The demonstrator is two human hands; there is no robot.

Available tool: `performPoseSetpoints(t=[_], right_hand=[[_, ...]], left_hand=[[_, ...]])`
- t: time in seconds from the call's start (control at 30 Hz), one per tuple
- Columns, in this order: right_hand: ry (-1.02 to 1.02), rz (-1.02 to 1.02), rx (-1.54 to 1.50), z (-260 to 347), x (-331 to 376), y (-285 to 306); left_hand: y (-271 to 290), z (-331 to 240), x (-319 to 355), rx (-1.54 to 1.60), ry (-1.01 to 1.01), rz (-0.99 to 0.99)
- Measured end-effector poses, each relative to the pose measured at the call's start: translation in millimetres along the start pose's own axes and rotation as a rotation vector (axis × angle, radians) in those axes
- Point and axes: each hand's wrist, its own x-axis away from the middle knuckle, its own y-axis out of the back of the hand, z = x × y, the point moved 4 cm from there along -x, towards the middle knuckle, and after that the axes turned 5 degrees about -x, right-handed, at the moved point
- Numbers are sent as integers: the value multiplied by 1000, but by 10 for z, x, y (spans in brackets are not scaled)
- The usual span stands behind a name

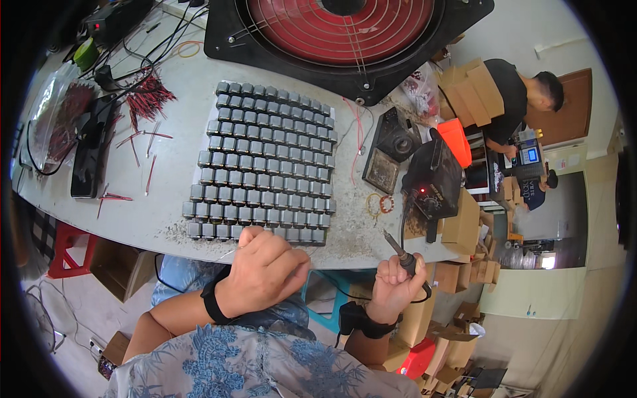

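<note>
My right hand (396,286) is closed around the handle of a soldering iron (400,249), its tip pointing up and left over the table's front edge. My left hand (267,268) is closed in a pinch at the front row of the block of parts, with a thin silvery solder wire (227,255) showing beside its fingers. Grey metal-cased, box-shaped parts (264,162) stand in several close rows in front of me. The left hand covers part of the front row. The iron's tip is apart from these parts.
Right of the rows stand an iron holder (396,136) and a black soldering station (434,179) with a red light. A large red-and-black fan (345,40) is at the back. Red-black wires (147,99) lie left. Two people (511,93) are farther off, beyond cardboard boxes (459,225).
</note>
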Motion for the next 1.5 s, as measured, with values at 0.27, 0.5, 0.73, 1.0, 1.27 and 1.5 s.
performPoseSetpoints(t=[0.27,0.5,0.73,1.0,1.27,1.5], right_hand=[[14,22,2,-28,-2,-43],[73,66,91,-15,11,-82],[341,75,566,210,-266,-379],[874,342,1025,102,-16,-695],[1086,916,1332,-79,484,-615],[1160,875,1335,-16,498,-485]], left_hand=[[33,48,22,37,0,-47],[157,19,10,48,-5,-4],[518,123,4,-18,-47,-29],[698,262,-51,-117,87,-164],[548,279,-86,-56,-12,-154],[471,62,-314,-27,-92,-143]])
